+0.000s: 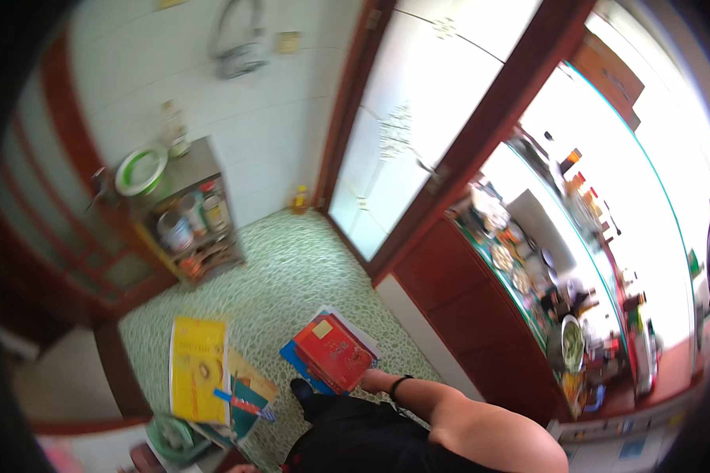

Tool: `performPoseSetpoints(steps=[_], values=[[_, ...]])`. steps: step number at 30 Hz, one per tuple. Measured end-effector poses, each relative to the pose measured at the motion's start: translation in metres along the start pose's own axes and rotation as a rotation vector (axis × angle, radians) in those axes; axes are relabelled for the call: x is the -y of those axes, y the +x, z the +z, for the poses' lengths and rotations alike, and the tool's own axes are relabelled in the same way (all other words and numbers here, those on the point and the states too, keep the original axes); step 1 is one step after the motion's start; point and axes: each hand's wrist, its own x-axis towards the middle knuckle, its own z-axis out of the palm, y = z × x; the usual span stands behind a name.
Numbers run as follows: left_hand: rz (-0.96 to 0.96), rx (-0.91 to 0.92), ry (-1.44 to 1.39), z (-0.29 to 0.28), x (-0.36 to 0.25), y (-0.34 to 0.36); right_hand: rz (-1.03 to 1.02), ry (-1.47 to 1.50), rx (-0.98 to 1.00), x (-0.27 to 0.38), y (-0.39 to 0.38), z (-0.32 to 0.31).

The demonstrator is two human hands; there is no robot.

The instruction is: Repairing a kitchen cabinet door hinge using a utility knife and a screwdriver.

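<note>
My right hand (368, 378) grips a stack with a red booklet (335, 351) on top, blue and pale sheets under it, above my black-clad leg. Its fingers are largely hidden by the stack. Only a sliver of my left hand (243, 468) shows at the lower edge, its fingers unclear. Above it lie a yellow sheet or booklet (197, 370) and teal papers (252, 414) with a blue-and-red strip across them. A green basin (170, 437) is beside these papers.
A small shelf unit (233, 260) with a green-rimmed bowl and jars stands against the back wall. A yellow bottle (300, 197) is on the green patterned floor (284, 260) by a glass door (418, 102). A crowded counter with red cabinets (457, 307) runs along the right.
</note>
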Motion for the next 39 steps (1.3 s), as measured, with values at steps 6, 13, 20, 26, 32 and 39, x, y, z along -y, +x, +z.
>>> performPoseSetpoints(steps=[6, 13, 20, 26, 32, 39], values=[[-0.173, 0.033, -0.246, -0.019, -0.045, 0.08, 0.365, 0.748, -0.615, -0.017, 0.019, -0.042], [0.029, 0.165, -0.008, -0.078, -0.127, 0.208, 0.622, 1.135, -0.773, -0.011, 0.022, -0.067], [0.237, 0.264, 0.185, -0.141, -0.2, 0.346, 0.967, 1.305, -0.417, 0.034, -0.024, -0.039], [0.422, 0.254, 0.288, -0.174, -0.222, 0.459, 1.238, 1.771, -0.407, 0.079, -0.029, -0.04], [0.352, 0.264, 0.069, -0.2, -0.235, 0.504, 1.141, 1.804, -0.453, 0.1, -0.033, -0.065], [0.435, 0.18, 0.236, -0.185, -0.223, 0.475, 1.345, 0.897, -1.158, -0.053, -0.194, -0.125]])
